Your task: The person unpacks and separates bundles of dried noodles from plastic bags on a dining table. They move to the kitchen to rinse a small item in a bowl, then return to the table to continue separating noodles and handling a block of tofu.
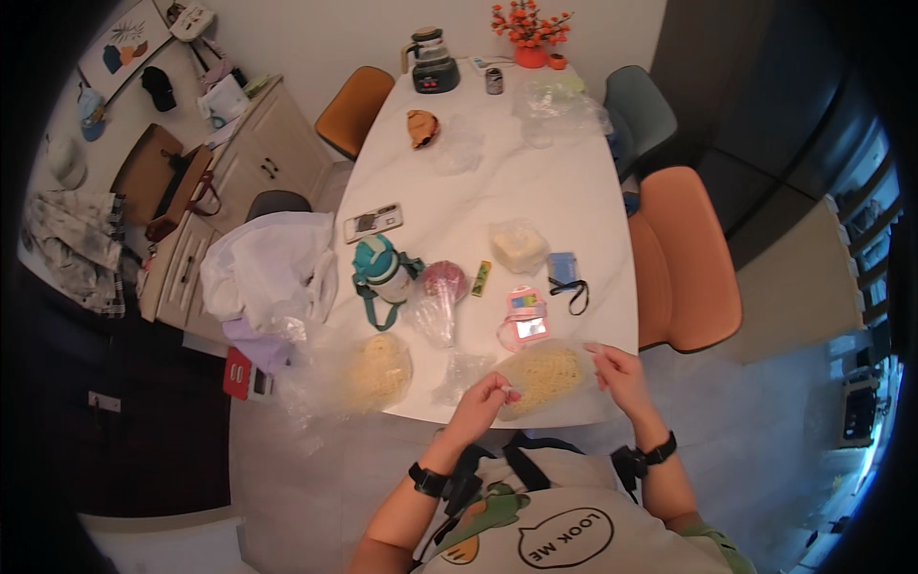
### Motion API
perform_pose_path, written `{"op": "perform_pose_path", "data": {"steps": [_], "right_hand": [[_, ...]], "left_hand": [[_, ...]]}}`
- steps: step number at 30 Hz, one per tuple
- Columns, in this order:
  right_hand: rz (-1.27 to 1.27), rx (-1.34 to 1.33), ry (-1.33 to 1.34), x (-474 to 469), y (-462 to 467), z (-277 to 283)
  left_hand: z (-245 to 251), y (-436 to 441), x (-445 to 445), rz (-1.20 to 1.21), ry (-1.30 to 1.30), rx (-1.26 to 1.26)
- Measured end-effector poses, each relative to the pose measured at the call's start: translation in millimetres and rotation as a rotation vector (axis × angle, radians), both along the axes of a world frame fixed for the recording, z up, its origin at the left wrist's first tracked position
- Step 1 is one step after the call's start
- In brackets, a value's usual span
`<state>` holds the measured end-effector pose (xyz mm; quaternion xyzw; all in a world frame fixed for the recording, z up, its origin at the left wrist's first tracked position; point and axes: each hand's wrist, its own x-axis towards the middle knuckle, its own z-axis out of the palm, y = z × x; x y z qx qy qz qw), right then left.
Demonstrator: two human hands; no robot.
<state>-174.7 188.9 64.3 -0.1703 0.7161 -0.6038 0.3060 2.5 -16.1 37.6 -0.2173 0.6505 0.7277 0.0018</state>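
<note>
A clear plastic bag of pale yellow noodles (546,379) lies at the near edge of the white marbled table (430,197). My left hand (482,403) pinches the bag's left side between thumb and fingers. At its right side, my right hand (622,379) grips the upper corner of the plastic. Left of my left hand is a crumpled clear bag (462,374), and beyond that a second bag of noodles (380,369) with loose plastic trailing over the table edge. Just past the held bag lies a pink card holder (527,316) with a strap.
A teal-lidded bottle (384,269), a wrapped reddish round item (443,281), a bagged pale block (518,246), a blue card case (563,269) and a phone (374,223) lie mid-table. An electric kettle (434,63) stands at the far end. An orange chair (685,258) flanks the right side.
</note>
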Motion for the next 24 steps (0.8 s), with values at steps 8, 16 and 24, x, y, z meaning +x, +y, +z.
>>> {"op": "perform_pose_path", "data": {"steps": [8, 16, 24], "right_hand": [[-0.028, -0.079, 0.044, -8, 13, 0], [-0.093, -0.143, 0.191, -19, 29, -46], [-0.225, -0.07, -0.427, -27, 23, -120]], "left_hand": [[28, 1, 22, 0.082, 0.271, 0.522], [10, -6, 34, 0.099, -0.064, 0.034], [-79, -6, -12, 0.242, -0.354, 0.234]]}}
